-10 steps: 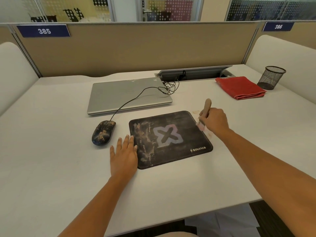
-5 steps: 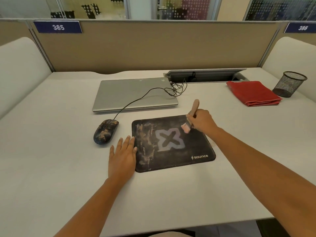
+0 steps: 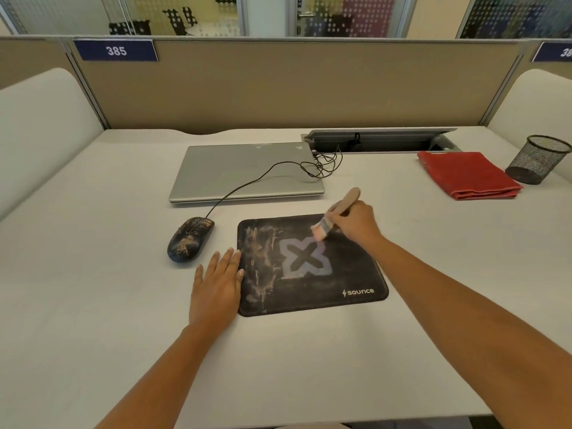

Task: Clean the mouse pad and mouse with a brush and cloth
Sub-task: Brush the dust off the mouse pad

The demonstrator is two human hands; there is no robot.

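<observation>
1. while the right hand [image 3: 356, 221] curls its fingers round the brush handle, the desk [image 3: 93, 305] carries all else; every place below is read from that grip.
2. laptop [image 3: 241, 171]: closed, beyond the grip and to its left, apart from it.
3. mouse pad [image 3: 340, 274]: flat on the desk directly under the grip, spreading left and nearer from it. dusty streaks lie thickest on the side farthest from the grip. judged thin, soft, light, prone to creep under strokes; better pinned flat at an edge than lifted.
4. cloth [image 3: 467, 174]: red, folded, beyond the grip and well to its right, untouched. judged limp; take it by a folded edge.
5. left hand [image 3: 216, 283]: well left of the grip, flat on the desk, fingers straight, holding nothing, just beside the pad's left edge; contact with it unclear.
6. mouse [image 3: 188, 239]: left of the grip, off the pad, dust-speckled, cable [image 3: 247, 187] trailing toward the laptop. judged light, hard, smooth; hold by its sides, mind the cable's tug.
7. brush [image 3: 325, 226]: clamped in the grip low on its wooden handle, bristles touching the pad by the pale x mark. judged light, stiff-handled, soft-tipped.
</observation>
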